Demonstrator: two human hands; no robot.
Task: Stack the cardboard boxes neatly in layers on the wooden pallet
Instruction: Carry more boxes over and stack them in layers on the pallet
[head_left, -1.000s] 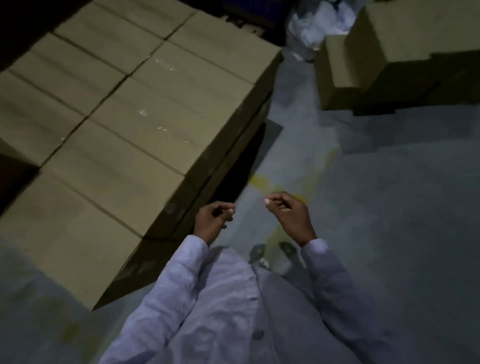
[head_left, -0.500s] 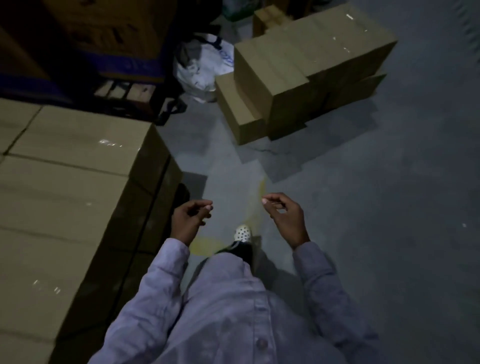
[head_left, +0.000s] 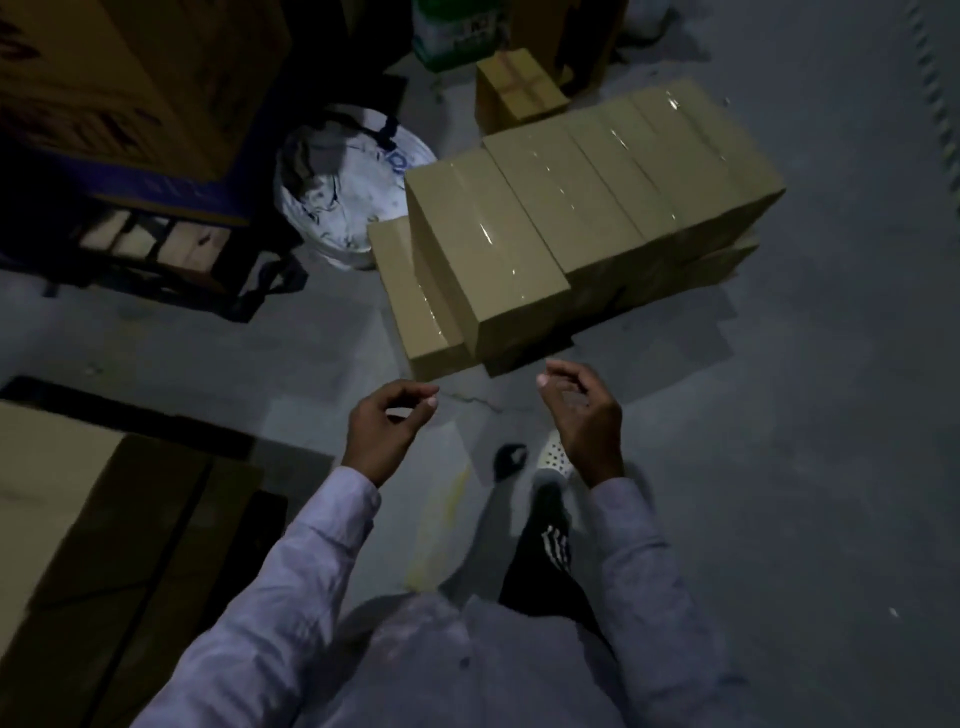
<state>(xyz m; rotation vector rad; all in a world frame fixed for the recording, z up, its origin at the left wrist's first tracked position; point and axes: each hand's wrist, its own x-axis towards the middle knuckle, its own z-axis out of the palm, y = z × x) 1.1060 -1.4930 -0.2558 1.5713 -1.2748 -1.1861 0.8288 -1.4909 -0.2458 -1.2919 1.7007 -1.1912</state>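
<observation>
**Head view, looking down in dim light at a grey concrete floor.** Both hands are raised in front of the body and hold nothing. The left hand has its fingers loosely curled, with thumb and forefinger tips near each other but a gap between them. The right hand is likewise relaxed, its fingers bent inward. The hands are apart and touch no object. Just beyond them on the floor lies a pile of loose cardboard boxes — long, tape-sealed cartons laid side by side on top of others, with one lower box projecting at the near left corner. At lower left, well apart from that pile, stand the stacked boxes, of which only one corner shows; what they rest on is too dark to make out. A white bag sits just beside the pile's far left side, and a small taped box stands behind the pile. At upper left a large carton rests on a wooden pallet. A pale perforated shoe shows beneath the right hand, and light sleeves cover both forearms.
</observation>
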